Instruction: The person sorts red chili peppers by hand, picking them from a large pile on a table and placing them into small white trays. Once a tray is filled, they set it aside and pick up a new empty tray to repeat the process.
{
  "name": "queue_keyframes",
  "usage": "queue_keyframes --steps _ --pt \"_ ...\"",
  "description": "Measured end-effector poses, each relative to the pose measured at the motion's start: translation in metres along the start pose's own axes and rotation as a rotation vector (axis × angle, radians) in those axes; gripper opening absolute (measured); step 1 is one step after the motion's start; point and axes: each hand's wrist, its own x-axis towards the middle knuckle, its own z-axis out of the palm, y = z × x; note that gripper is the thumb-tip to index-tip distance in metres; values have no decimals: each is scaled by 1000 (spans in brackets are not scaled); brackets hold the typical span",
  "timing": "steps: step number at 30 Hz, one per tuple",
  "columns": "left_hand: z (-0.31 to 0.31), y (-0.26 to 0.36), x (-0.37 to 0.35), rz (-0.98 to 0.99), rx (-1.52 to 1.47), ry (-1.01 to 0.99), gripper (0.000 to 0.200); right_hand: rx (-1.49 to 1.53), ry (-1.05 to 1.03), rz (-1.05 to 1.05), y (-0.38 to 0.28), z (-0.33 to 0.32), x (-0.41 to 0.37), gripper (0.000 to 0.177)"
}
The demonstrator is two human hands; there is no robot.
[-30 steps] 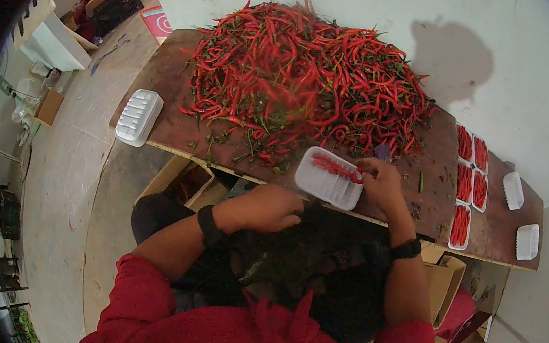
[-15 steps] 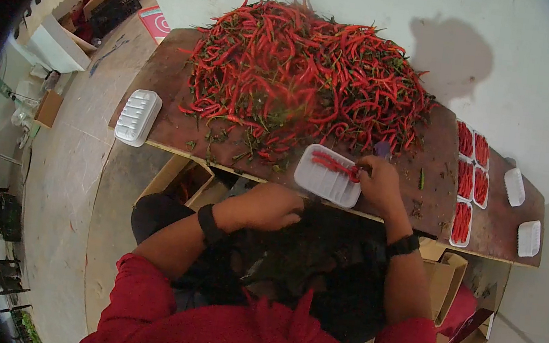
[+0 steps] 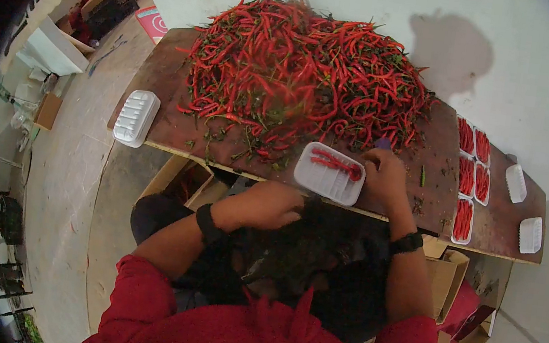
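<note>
A white plastic tray sits at the table's front edge with a few red chili peppers lying along its far side. My right hand is at the tray's right rim, fingers bent and slightly apart, off the peppers. Just beyond its fingertips lies a small purple object. In front of the table edge, left of the tray's near corner, my left hand is closed with fingers curled in; what it may hold is hidden. A large heap of red chili peppers with green stems covers the table behind the tray.
Several filled trays of chili peppers stand at the right. Two white trays lie farther right, and a stack of white trays is at the left edge. Cardboard boxes stand under the brown table, against a white wall.
My right hand has let go of the chili peppers in the tray and drawn back slightly up and to the right. The left hand has barely moved.
</note>
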Motion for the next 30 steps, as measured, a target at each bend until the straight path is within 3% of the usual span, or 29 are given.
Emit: queue_keyframes --steps 2,7,21,27,29,30 --pt "-1 1 0 -2 19 -25 27 40 27 29 2 0 2 19" --pt "2 -3 0 -4 14 -13 29 -141 -254 1 -3 3 8 25" --pt "-5 -1 -5 -11 3 26 28 -147 -158 -50 -12 3 -3 18" --pt "-28 -18 -4 -62 39 131 24 -128 -141 -74 -8 5 -3 21" --pt "-29 -34 0 -156 57 321 23 -104 -121 -84 -5 0 -3 22" --pt "-28 -40 2 -158 58 323 23 -47 -119 -26 -3 -5 -1 22"
